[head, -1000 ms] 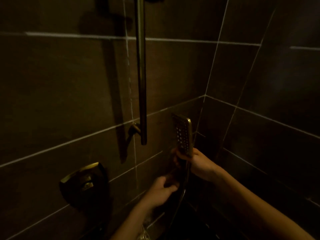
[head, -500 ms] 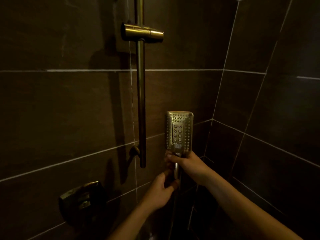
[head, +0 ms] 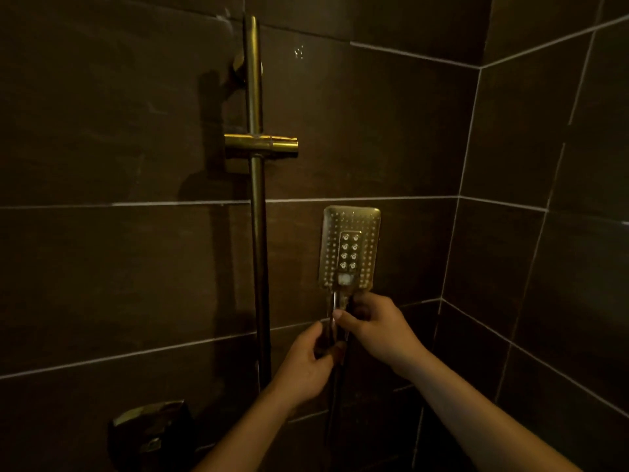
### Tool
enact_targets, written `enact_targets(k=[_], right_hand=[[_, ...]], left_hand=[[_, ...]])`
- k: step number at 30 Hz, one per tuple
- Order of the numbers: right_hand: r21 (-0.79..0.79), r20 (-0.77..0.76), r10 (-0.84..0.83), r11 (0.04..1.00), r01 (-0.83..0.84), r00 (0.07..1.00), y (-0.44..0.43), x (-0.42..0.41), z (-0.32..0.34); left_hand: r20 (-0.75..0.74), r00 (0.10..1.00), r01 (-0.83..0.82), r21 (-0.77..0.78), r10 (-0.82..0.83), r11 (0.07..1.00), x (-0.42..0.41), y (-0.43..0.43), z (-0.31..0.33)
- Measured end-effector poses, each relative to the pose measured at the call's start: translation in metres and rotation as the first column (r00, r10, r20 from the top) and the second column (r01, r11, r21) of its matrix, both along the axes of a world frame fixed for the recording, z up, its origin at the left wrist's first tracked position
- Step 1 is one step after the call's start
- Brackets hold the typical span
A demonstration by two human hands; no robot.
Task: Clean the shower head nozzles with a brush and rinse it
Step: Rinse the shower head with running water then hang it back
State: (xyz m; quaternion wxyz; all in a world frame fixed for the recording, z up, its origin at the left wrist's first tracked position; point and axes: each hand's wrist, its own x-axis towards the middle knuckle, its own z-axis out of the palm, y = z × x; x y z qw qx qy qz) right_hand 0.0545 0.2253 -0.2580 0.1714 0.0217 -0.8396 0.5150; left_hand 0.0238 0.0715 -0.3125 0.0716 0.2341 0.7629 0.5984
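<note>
The rectangular brass-toned shower head [head: 350,248] stands upright, nozzle face toward the camera, near the dark tiled corner.

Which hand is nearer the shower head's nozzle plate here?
Right. The right hand grips the handle just under the shower head; the left hand holds the handle lower down, farther from it.

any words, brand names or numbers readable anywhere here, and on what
No text can be read anywhere.
The shower head shows only nozzles and a pale patch near its base, too blurred to tell if it is a mark.
The rail, holder, valve plate and tiles show no lettering.
</note>
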Motion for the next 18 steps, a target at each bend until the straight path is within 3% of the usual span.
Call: enact_targets(k=[3,8,10,12,15,18], right_hand=[[0.006,0.013,0.027,1.0,-0.027,1.0,0.008,-0.015,0.023],[-0.123,-0.026,0.17,0.977,-0.172,0.985,0.02,-0.038,0.075],[-0.147,-0.05,0.192,0.969,-0.198,0.98,0.02,-0.048,0.099],[-0.165,-0.081,0.193,0.965,-0.204,0.978,0.019,-0.057,0.126],[-0.174,-0.129,0.201,0.959,-0.222,0.971,0.014,-0.066,0.172],[-0.167,-0.177,0.197,0.96,-0.226,0.964,0.008,-0.071,0.217]], left_hand=[[-0.008,0.999,-0.049,-0.031,0.049,0.998,-0.005,0.01,0.027],[-0.051,0.993,-0.109,-0.025,0.108,0.994,-0.011,0.021,0.083],[-0.123,0.984,-0.139,-0.082,0.128,0.987,-0.016,0.021,0.11],[-0.288,0.944,-0.228,-0.222,0.16,0.948,-0.02,0.015,0.143],[-0.644,0.744,-0.501,-0.362,0.178,0.786,-0.025,-0.008,0.194],[-0.869,0.48,-0.71,-0.306,0.118,0.634,-0.027,-0.039,0.234]])
